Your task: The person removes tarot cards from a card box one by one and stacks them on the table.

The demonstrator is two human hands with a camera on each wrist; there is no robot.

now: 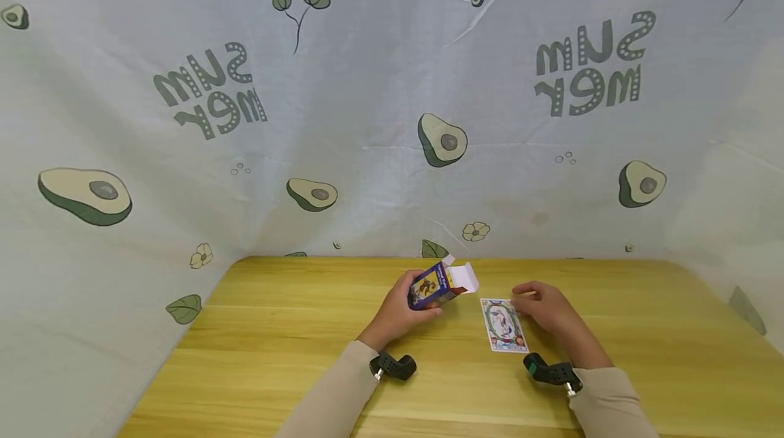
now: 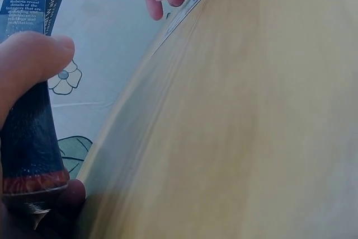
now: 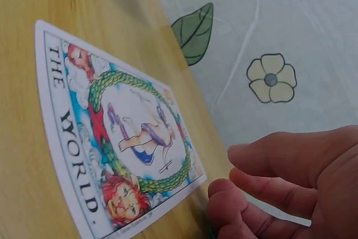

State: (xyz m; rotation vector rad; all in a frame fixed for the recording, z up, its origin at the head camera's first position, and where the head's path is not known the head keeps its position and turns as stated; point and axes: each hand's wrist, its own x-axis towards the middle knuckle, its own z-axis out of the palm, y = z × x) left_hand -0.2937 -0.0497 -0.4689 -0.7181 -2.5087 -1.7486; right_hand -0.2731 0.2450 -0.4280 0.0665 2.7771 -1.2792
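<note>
The card, printed "THE WORLD.", lies face up on the table, its lettered edge toward the person. To its left, the left hand holds an opened blue card box above the wood, tilted so that the white flap points toward the card. That grip is wrapped about the box: the thumb lies along one narrow side, and the fingers go round behind, mostly hidden. The left forearm slants in from the near side of the card.

On the card's right, the right hand is bent at the wrist and turned inward, its fingertips by the card's far right corner. That grip is loosely curled, with thumb and fingers slightly parted and nothing pinched; I cannot tell whether a fingertip touches the card.

The box's inside cannot be made out, and its front lettering is too small to read surely. The left wrist view shows the card only as a thin sliver, with the right hand cut off above it; the right wrist view crops the card's lower corner. Nearer than the card, both sleeves run out of the head view.
</note>
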